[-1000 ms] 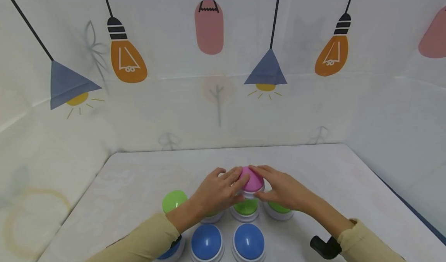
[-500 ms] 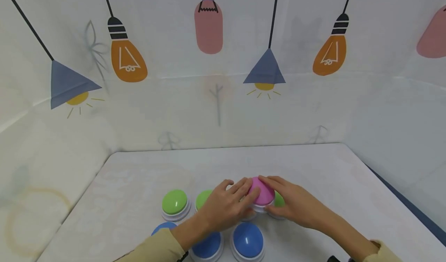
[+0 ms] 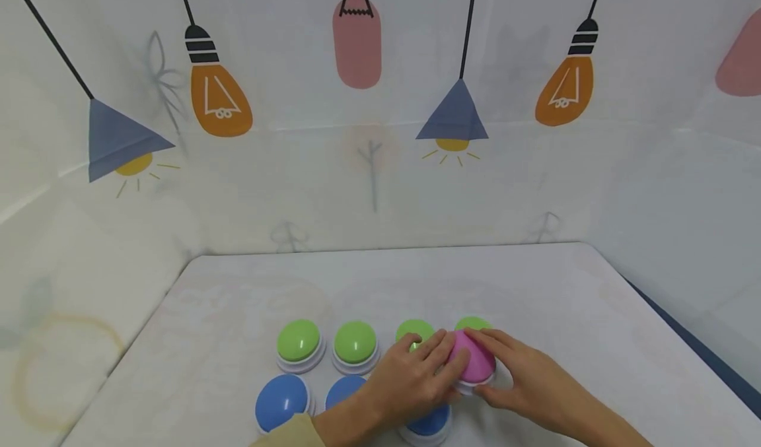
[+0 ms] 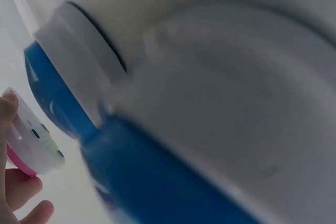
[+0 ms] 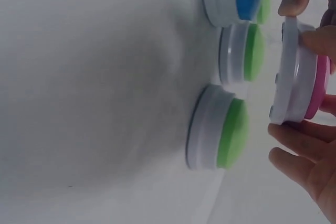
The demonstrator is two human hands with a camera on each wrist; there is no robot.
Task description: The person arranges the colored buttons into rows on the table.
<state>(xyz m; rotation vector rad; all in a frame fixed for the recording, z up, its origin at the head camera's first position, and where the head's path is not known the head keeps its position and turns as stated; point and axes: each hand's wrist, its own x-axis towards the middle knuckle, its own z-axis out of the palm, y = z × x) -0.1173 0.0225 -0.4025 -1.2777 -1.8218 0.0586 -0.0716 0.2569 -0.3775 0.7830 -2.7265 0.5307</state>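
Between my two hands is a pink push button (image 3: 479,362) with a white round base, raised off the table with its pink dome up. My left hand (image 3: 409,379) holds its left side, while my right hand (image 3: 529,378) grips the right side with thumb low and fingers over the top. Seen side-on in the right wrist view, the white base (image 5: 293,77) hangs apart from the buttons standing on the table. Small dark feet dot the underside of the base (image 4: 32,129) in the left wrist view. My left hand partly covers a blue button (image 3: 429,423) below it.
Several green push buttons (image 3: 298,340) form a row across the white table (image 3: 178,341). In front of them stand blue buttons (image 3: 281,402), one mostly behind my left forearm. A white cloth wall (image 3: 285,189) printed with lamps rises behind the table.
Both hands have carried the pink button to the right and toward me, from over the green row to in front of its right end. The left green buttons are now uncovered.
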